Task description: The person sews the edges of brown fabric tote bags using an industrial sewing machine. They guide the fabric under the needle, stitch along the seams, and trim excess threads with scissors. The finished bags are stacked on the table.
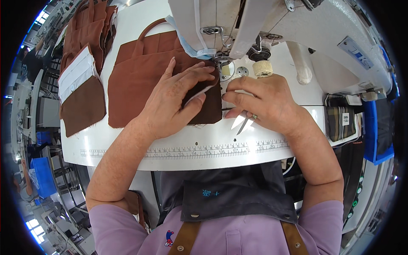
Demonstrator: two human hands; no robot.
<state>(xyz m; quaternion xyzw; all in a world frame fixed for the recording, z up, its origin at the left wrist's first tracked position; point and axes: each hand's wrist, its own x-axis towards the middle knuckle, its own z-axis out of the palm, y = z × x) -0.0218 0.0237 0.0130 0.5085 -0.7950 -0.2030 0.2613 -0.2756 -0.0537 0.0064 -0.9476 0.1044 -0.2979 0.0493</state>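
We see that the sewing machine is white, and the fabric panel at its left is reddish brown, with one dark brown flap nearest to it. Before the machine, the thread snips are silvery, the apron dark grey, the shirt lilac. Below its right end, we find a dark checked cloth with yellowish lines.

at the centre of the frame the left hand rests on a reddish-brown bag piece with a looped handle, its thumb near a raised, pale-edged flap; right of centre, the right hand has metal snips in its grip, blades pointing down-left. a white sewing machine fills the upper right. below, a ruler runs along the white surface; more brown pieces lie upper left.
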